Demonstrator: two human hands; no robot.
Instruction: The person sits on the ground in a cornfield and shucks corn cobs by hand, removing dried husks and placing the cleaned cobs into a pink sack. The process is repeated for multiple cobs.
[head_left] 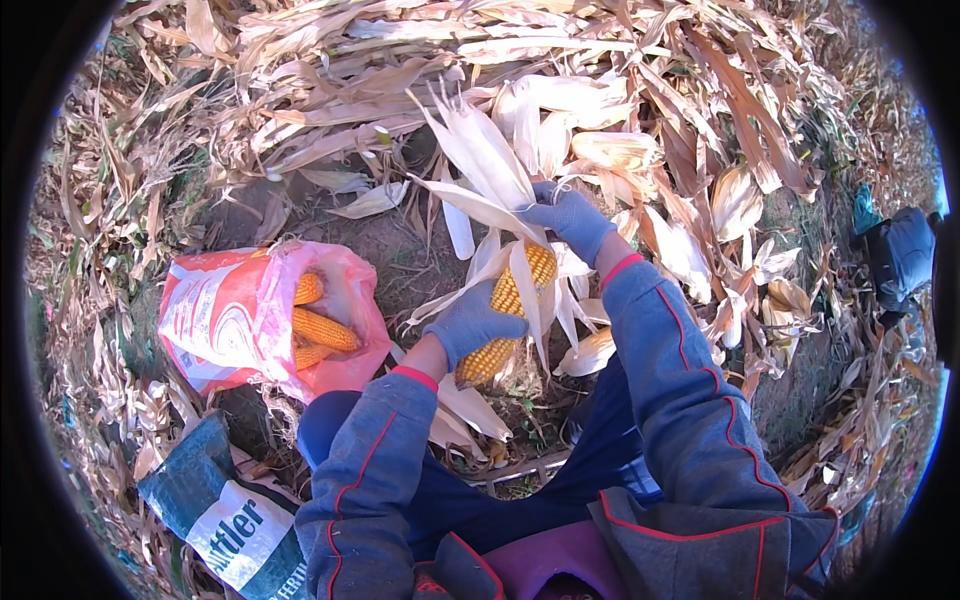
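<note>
In a grey glove, my left hand [475, 325] is closed around the lower half of a yellow corn cob [526, 280]. The cob lies slantwise between my hands, its kernels bare along much of its length. Pale dry husk leaves [483, 165] still hang from its upper end and spread away from me. My right hand [570, 222], gloved too, is closed on the husk near the top of the cob. Left of my hands, a pink and white sack [235, 315] lies on its side, mouth toward me, with several bare cobs [325, 328] in it.
Dry stalks and leaves [390, 65] cover the ground at the back. Right of my hands lie several ears in their husks [737, 203]. A green and white bag [235, 520] lies at the lower left, and a dark bundle [898, 258] sits at the far right.
</note>
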